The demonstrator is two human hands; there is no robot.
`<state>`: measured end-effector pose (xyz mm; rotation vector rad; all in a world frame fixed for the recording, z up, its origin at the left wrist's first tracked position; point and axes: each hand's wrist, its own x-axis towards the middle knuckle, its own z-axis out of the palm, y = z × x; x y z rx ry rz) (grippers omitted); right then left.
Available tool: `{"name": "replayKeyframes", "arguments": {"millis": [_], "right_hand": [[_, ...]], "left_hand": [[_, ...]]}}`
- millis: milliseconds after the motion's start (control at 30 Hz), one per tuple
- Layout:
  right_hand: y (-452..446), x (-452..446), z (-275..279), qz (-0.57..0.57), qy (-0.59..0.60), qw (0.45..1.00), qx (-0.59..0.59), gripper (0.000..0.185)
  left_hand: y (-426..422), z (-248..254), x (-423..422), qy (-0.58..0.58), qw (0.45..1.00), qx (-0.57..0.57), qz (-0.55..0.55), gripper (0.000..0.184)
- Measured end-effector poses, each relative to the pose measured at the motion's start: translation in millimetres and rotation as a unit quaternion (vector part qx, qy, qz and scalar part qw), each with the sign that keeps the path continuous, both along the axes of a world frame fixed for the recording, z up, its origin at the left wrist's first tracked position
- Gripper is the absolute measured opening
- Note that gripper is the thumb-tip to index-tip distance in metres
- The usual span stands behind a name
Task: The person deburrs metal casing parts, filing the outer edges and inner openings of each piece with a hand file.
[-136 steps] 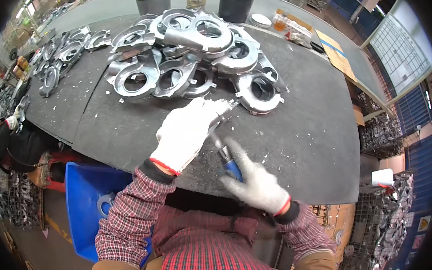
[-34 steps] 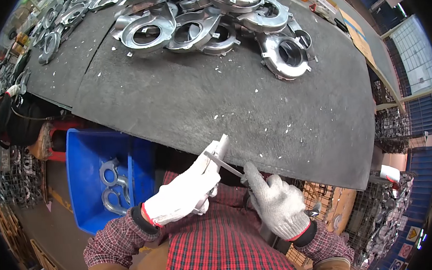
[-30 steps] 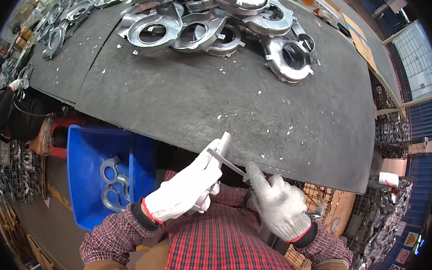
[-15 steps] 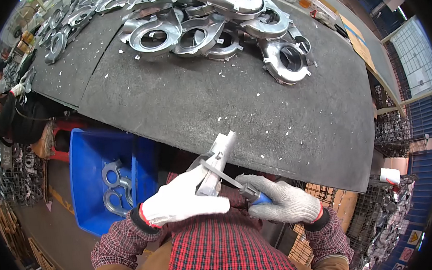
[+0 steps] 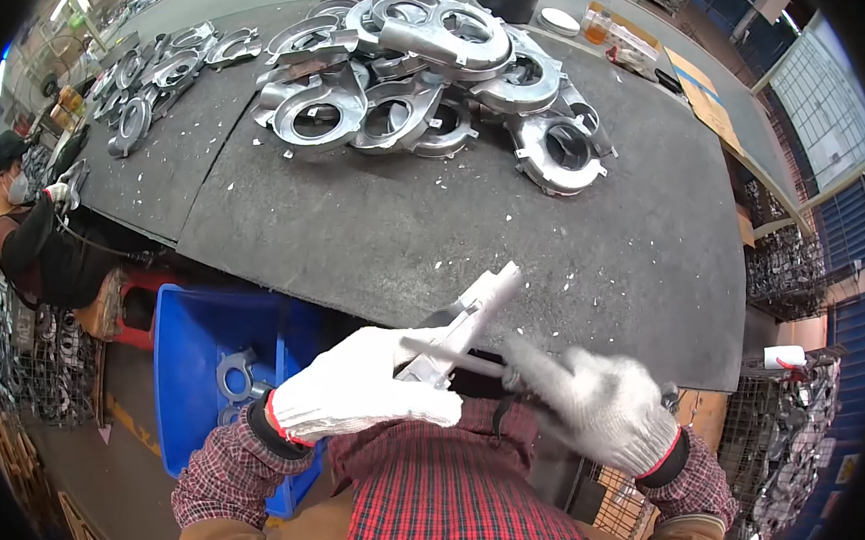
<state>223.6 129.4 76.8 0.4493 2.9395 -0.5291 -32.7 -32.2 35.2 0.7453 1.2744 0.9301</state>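
Observation:
My left hand [image 5: 351,391], in a white knit glove, is closed round a silver metal casting [image 5: 477,309] near the table's front edge. This casting is seen nearly edge-on, tilted up to the right. In my right hand [image 5: 602,404], also gloved and blurred by motion, is a file [image 5: 464,360]. Its thin metal blade lies across the casting, close to my left fingers. The file's handle is mostly hidden by the right glove. More ring-shaped castings [image 5: 560,156] are heaped at the back of the dark-topped table [image 5: 350,241].
A blue bin [image 5: 171,374] with a few castings stands below the table at the left. Farther left, a co-worker [image 5: 34,238] sits by another pile of castings [image 5: 173,67]. Wire cages [image 5: 771,447] of metal parts stand at the right. Small metal chips dot the tabletop.
Both hands, with the casting and the file, have shifted right in view. The right hand has drawn back from the left and turned. The camera view has tilted up slightly.

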Motion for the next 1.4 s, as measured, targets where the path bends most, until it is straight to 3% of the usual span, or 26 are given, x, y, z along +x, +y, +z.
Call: {"name": "replayKeyframes", "arguments": {"millis": [33, 167, 267, 300, 333, 400, 433, 467, 533, 600, 700, 800, 867, 900, 967, 1000, 1067, 1100, 1200, 1267, 1333, 1400], "right_hand": [[1, 2, -7, -0.003, 0.073, 0.996, 0.042, 0.065], [-1, 8, 1, 0.032, 0.001, 0.995, 0.096, 0.061], [1, 9, 9, 0.015, 0.039, 0.992, 0.118, 0.069], [6, 13, 4, 0.051, 0.06, 0.996, 0.048, 0.07], [10, 13, 0, 0.05, 0.061, 0.996, 0.048, 0.07], [20, 13, -7, 0.011, 0.021, 0.964, -0.264, 0.071], [30, 14, -22, 0.016, -0.007, 0.93, -0.367, 0.076], [33, 16, -30, 0.016, -0.009, 0.931, -0.366, 0.076], [35, 19, -41, 0.015, -0.008, 0.899, -0.438, 0.075], [34, 14, -37, 0.02, -0.022, 0.909, -0.416, 0.075], [27, 14, -41, 0.008, 0.081, 0.963, -0.258, 0.073], [25, 9, -45, 0.0, 0.104, 0.983, -0.153, 0.072], [23, 4, -47, -0.014, 0.105, 0.987, -0.119, 0.073], [22, 2, -48, -0.027, 0.103, 0.99, -0.088, 0.073], [23, -3, -55, -0.042, 0.113, 0.988, -0.094, 0.074], [24, -6, -56, -0.054, 0.12, 0.986, -0.103, 0.075], [29, -9, -51, -0.074, 0.108, 0.981, -0.14, 0.077], [32, -9, -51, -0.105, 0.114, 0.969, -0.194, 0.078], [28, -8, -46, -0.182, 0.126, 0.937, -0.271, 0.082], [27, -7, -41, -0.176, 0.118, 0.93, -0.302, 0.082], [20, -13, -34, -0.152, 0.079, 0.939, -0.298, 0.082], [18, -18, -37, -0.218, 0.014, 0.936, -0.278, 0.085]], "left_hand": [[2, 3, -2, -0.019, 0.999, -0.024, -0.023, 0.067], [2, 1, -2, -0.071, 0.997, -0.015, 0.001, 0.088], [6, -5, -3, -0.106, 0.994, 0.018, -0.002, 0.089], [9, -8, -4, -0.039, 0.998, 0.033, -0.034, 0.088], [8, -12, 0, -0.037, 0.998, 0.033, -0.035, 0.088], [11, -23, 5, -0.077, 0.992, 0.101, 0.011, 0.085], [16, -47, -4, 0.065, 0.967, 0.238, -0.062, 0.089], [19, -44, -3, 0.063, 0.967, 0.24, -0.06, 0.089], [25, -26, 2, 0.273, 0.902, 0.323, -0.085, 0.093], [27, -18, 4, 0.384, 0.883, 0.259, -0.081, 0.099], [27, -34, 10, 0.382, 0.887, 0.258, -0.012, 0.103], [31, -34, 13, 0.361, 0.908, 0.203, 0.069, 0.099], [40, -26, 14, 0.232, 0.954, 0.147, 0.12, 0.098], [44, -24, 18, 0.234, 0.953, 0.151, 0.116, 0.098], [51, -23, 28, -0.011, 0.967, 0.121, 0.222, 0.085], [51, -27, 26, -0.01, 0.968, 0.127, 0.214, 0.085], [52, -37, 18, -0.073, 0.978, 0.076, 0.179, 0.065], [54, -32, 22, -0.015, 0.983, 0.079, 0.162, 0.046], [67, -41, 25, -0.057, 0.961, 0.116, 0.244, 0.042], [70, -47, 33, -0.059, 0.953, 0.108, 0.278, 0.043], [67, -54, 37, 0.013, 0.956, 0.129, 0.264, 0.049], [70, -47, 40, -0.025, 0.951, 0.117, 0.287, 0.057]]}}
